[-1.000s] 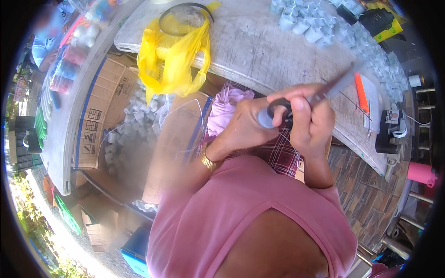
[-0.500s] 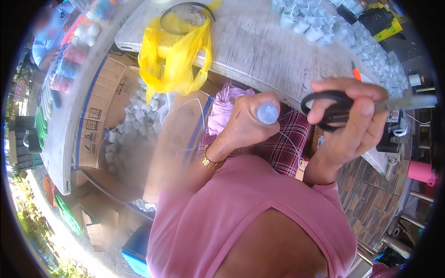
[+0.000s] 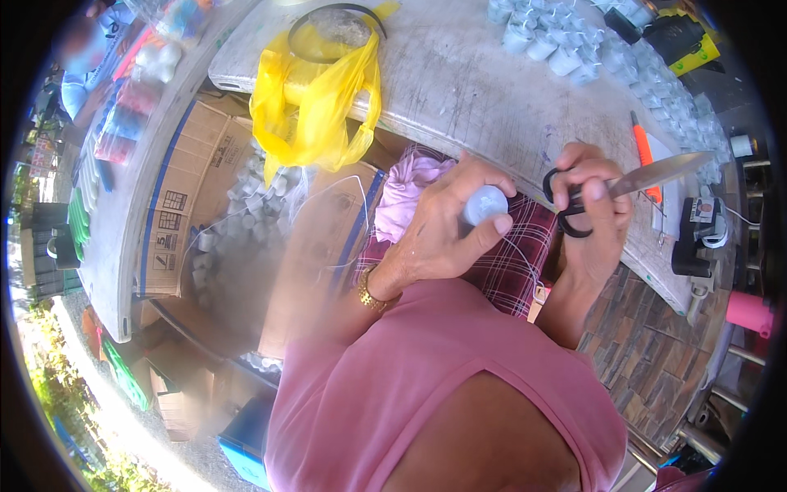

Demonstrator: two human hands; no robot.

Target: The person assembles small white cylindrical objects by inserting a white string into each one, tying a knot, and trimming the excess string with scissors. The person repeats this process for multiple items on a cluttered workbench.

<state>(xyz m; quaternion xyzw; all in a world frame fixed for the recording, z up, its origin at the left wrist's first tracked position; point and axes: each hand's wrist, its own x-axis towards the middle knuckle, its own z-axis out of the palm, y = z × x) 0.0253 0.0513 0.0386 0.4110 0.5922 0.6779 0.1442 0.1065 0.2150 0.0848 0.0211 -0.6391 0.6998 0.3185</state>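
Observation:
My left hand (image 3: 443,215) is wrapped round a pale blue candle (image 3: 485,204), its round end facing up. Black-handled scissors (image 3: 668,170) are in my right hand (image 3: 594,201), fingers through the handles and blades pointing to the right. A white wick or string (image 3: 516,248) runs below the left hand over my plaid-covered lap (image 3: 515,275). Beside the left hand lies a bunched pink cloth (image 3: 402,197). At the back right of the grey table (image 3: 451,78), several rows of pale candles (image 3: 566,57) with wicks stand close together.
A yellow plastic bag (image 3: 316,102) hangs over the table edge near a black ring (image 3: 336,12). On the left, an open cardboard box (image 3: 193,176) holds many small white pieces (image 3: 246,197). An orange-handled tool (image 3: 642,148) lies at the right. Another person (image 3: 86,74) is at the far left.
My right hand has lowered and moved left with the scissors, closer to the left hand. The left hand has turned, its thumb now beside the candle's end.

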